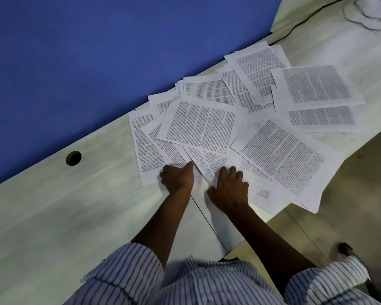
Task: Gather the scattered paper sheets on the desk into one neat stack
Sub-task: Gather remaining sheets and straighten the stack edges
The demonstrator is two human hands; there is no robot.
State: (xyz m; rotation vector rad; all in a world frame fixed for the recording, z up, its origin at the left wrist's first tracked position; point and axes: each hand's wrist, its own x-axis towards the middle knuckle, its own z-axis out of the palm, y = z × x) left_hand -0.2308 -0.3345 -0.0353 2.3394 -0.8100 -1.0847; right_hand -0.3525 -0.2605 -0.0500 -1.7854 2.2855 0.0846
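Several printed paper sheets (198, 126) lie fanned and overlapping across the pale desk (53, 205), from the middle toward the far right (315, 84). My left hand (177, 178) sits at the near edge of the leftmost sheets (144, 150); its fingers are curled, its thumb lies on the paper, and it pinches a sheet's corner. Close to its right, my right hand (229, 187) grips the near edge of the middle sheets with curled fingers. One large sheet (282, 159) on the right hangs over the desk's edge.
A blue partition (97, 51) runs along the desk's far side. The desk has a round cable hole (73, 158) on the left. A black cable (306, 18) trails at the top right. Beige floor (361, 183) lies past the right edge.
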